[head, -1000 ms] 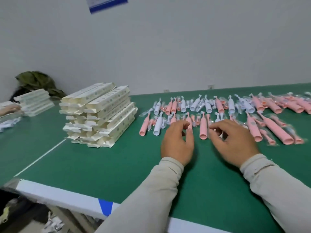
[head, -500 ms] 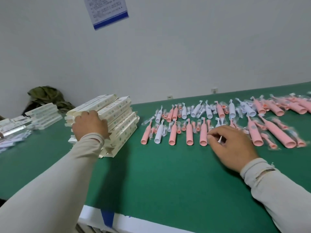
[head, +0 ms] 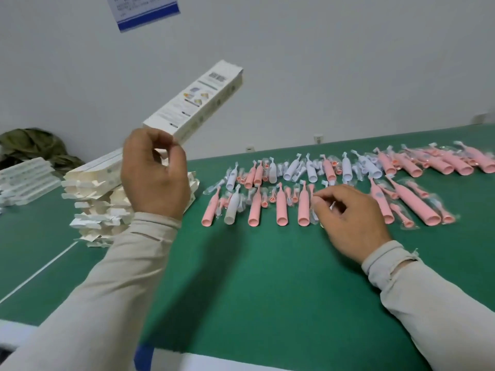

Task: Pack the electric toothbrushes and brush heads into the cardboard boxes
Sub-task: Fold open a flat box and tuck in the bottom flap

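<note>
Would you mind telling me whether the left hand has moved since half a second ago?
Yes: the left hand rose off the box stack, lifting one box.

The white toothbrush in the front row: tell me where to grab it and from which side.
Take the white toothbrush by its thick lower body, coming down from above with thumb and fingers across its width. It lies flat on the green table, wide end toward the person and thin neck pointing away. Bagged brush heads crowd its upper part, so the near end probably gives the fingers more room.
</note>
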Demonstrator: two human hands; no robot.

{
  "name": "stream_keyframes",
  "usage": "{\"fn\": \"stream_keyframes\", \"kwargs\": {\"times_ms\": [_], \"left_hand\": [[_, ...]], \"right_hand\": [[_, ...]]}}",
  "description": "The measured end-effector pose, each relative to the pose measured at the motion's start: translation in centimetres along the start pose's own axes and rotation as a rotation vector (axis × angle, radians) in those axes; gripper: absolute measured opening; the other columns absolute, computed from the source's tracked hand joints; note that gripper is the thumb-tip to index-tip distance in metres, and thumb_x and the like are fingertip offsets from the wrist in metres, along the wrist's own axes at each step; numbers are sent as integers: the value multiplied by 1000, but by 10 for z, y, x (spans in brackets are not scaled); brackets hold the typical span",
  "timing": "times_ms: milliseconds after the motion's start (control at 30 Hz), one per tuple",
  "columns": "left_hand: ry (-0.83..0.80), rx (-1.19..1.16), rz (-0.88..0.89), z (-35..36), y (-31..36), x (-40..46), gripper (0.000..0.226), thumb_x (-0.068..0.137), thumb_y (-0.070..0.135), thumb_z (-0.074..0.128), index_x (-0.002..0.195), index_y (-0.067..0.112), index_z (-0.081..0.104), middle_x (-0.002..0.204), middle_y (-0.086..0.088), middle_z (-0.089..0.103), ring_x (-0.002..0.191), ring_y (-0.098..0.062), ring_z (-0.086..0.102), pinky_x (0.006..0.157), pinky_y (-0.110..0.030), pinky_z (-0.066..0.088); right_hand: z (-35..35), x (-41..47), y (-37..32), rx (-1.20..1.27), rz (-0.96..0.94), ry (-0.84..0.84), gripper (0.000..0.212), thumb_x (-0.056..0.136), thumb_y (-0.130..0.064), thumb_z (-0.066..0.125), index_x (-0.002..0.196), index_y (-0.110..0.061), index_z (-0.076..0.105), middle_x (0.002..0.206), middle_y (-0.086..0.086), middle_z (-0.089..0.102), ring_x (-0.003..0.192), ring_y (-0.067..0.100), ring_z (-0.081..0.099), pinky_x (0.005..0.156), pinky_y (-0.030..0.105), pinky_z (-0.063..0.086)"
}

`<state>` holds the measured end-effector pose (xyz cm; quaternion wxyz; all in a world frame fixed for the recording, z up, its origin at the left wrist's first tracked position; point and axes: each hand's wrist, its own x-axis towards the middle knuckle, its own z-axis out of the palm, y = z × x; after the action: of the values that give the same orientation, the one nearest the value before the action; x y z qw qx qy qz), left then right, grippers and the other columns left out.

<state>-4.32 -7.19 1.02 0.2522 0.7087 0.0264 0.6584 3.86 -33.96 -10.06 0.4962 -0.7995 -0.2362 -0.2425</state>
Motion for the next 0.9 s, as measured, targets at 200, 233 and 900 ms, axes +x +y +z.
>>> {"fn": "stream_keyframes", "kwargs": {"times_ms": [200, 233, 900], "left_hand": [[-364, -295, 13, 80, 89, -108, 14, 81, 7, 62, 83, 21, 59, 81, 13, 54, 73, -6, 48, 66, -24, 41], [-441, -315, 3, 91, 95, -123, 13, 81, 7, 62, 84, 20, 59, 82, 13, 54, 74, -7, 48, 66, -25, 42], [-813, -1229, -1281, 106, 65, -131, 85, 71, 61, 74, 129, 2, 54, 116, -22, 68, 115, -36, 63, 107, -56, 43]], "right_hand": [[-6, 9, -11, 987, 468, -74, 48, 94, -58, 50, 118, -19, 64, 105, 8, 76, 94, 24, 74, 71, 36, 59], [-11, 11, -10, 1058, 485, -30, 41, 99, -51, 48, 112, -16, 65, 100, 9, 76, 89, 25, 75, 66, 36, 59], [-13, 3, -9, 926, 636, -483, 35, 97, -36, 61, 111, -6, 71, 93, 6, 75, 78, 18, 69, 61, 28, 54]]}}
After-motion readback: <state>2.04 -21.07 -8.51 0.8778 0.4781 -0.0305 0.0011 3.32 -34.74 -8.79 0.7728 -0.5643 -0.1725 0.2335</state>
